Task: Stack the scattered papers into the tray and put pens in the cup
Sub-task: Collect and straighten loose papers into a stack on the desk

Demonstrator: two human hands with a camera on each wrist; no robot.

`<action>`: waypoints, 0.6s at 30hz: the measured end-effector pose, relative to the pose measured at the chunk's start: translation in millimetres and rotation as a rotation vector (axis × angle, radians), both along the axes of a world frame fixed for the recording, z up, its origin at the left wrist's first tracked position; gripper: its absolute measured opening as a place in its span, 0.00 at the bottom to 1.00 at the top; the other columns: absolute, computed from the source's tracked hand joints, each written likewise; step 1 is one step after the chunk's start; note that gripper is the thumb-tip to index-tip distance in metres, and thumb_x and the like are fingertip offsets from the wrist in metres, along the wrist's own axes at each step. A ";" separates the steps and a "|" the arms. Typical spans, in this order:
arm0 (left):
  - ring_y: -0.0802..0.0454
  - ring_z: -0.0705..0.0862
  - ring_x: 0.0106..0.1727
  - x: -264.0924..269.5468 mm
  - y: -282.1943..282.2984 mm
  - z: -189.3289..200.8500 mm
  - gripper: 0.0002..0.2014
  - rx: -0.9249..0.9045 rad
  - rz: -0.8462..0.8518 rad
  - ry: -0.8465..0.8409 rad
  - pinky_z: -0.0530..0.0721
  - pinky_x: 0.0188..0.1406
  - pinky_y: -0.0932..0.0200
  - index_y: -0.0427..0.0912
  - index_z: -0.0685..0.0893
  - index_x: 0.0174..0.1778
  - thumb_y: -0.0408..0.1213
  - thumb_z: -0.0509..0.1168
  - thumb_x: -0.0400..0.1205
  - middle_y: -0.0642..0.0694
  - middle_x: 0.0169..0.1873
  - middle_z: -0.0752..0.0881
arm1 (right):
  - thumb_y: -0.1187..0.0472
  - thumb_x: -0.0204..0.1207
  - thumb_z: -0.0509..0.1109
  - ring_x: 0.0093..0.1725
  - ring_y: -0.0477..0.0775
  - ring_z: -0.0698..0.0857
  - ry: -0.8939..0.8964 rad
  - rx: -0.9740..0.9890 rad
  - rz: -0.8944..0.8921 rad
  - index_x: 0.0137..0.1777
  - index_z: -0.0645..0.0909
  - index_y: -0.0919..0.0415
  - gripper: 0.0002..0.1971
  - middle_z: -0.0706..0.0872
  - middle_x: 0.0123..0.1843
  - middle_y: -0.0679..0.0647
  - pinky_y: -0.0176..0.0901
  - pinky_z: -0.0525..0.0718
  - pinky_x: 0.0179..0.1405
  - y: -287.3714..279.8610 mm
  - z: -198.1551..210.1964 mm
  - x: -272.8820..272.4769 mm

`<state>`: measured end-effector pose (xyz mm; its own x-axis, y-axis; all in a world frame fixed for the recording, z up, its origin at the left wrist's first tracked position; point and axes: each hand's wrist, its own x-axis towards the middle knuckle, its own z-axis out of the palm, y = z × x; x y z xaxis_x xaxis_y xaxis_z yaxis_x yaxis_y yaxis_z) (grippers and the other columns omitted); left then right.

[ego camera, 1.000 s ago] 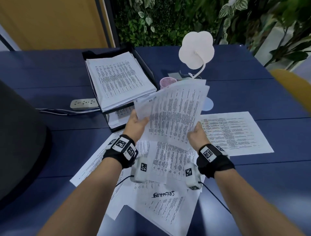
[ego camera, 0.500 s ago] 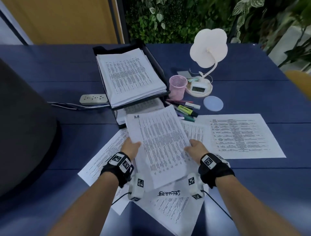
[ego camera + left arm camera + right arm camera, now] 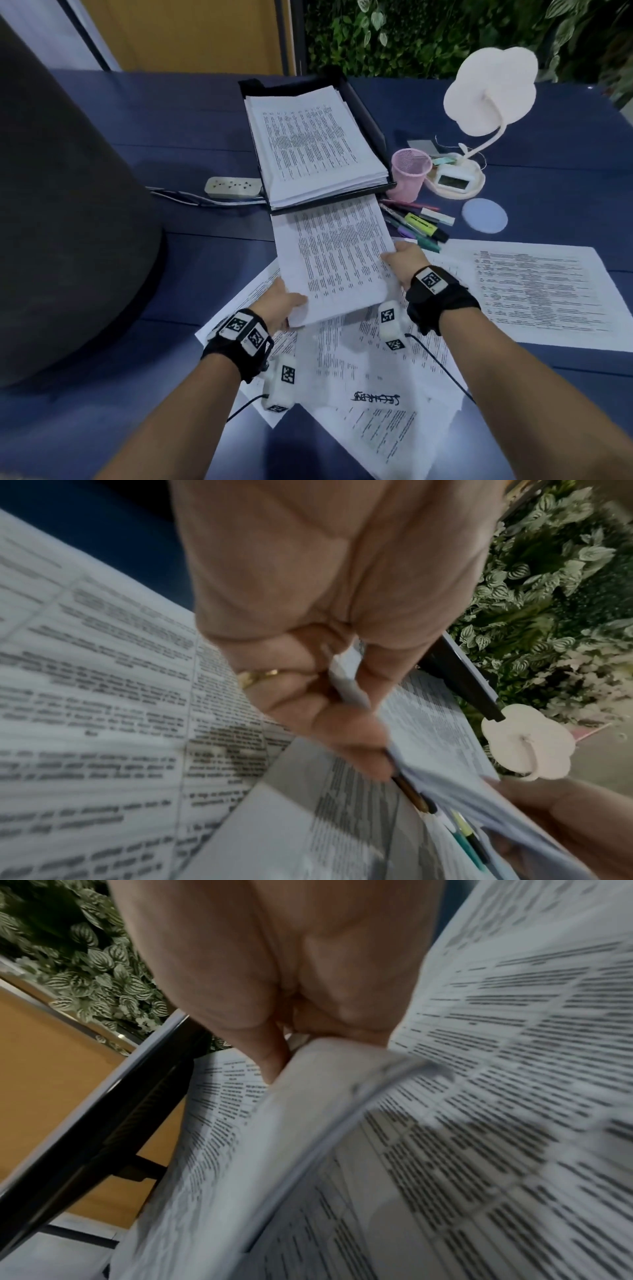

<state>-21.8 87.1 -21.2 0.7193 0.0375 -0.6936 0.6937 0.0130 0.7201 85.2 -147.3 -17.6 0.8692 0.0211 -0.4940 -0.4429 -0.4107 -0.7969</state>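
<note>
Both hands hold a bundle of printed papers (image 3: 334, 260) flat, its far end at the lower shelf of the black tray (image 3: 363, 113). My left hand (image 3: 284, 303) pinches the bundle's near left corner (image 3: 346, 680). My right hand (image 3: 402, 257) grips its right edge (image 3: 308, 1053). A thick paper stack (image 3: 311, 144) fills the tray's top shelf. More loose sheets (image 3: 370, 370) lie under my wrists, and another sheet (image 3: 534, 291) to the right. Pens and highlighters (image 3: 421, 222) lie beside the empty pink mesh cup (image 3: 409, 174).
A white flower-shaped lamp (image 3: 489, 92) with a small clock in its base stands behind the cup. A pale round coaster (image 3: 484, 216) lies near the pens. A power strip (image 3: 233, 186) sits left of the tray. A dark chair back (image 3: 58, 205) fills the left.
The bundle was upright in both hands a second ago; it has since been laid flat and moved forward to the tray's lower shelf. My head moved nearer the table.
</note>
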 end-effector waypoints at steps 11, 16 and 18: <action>0.53 0.77 0.26 57.4 28.6 0.7 0.12 0.238 0.102 -0.164 0.73 0.16 0.65 0.39 0.70 0.63 0.28 0.58 0.84 0.39 0.55 0.81 | 0.65 0.81 0.63 0.28 0.56 0.89 0.208 -0.014 0.149 0.74 0.63 0.55 0.23 0.75 0.66 0.60 0.40 0.82 0.17 22.8 20.5 19.1; 0.53 0.81 0.31 87.4 30.8 3.0 0.10 0.307 0.225 -0.244 0.81 0.20 0.66 0.40 0.72 0.59 0.30 0.62 0.83 0.40 0.54 0.82 | 0.70 0.82 0.58 0.22 0.52 0.82 0.073 0.036 -0.043 0.69 0.69 0.62 0.17 0.83 0.46 0.67 0.35 0.75 0.13 36.1 4.4 52.7; 0.53 0.84 0.33 98.5 31.9 3.9 0.13 0.346 0.294 -0.299 0.86 0.25 0.65 0.39 0.72 0.60 0.30 0.65 0.82 0.41 0.56 0.81 | 0.72 0.83 0.56 0.25 0.55 0.82 0.096 0.141 -0.168 0.67 0.68 0.55 0.17 0.78 0.52 0.69 0.35 0.80 0.14 44.8 4.6 66.2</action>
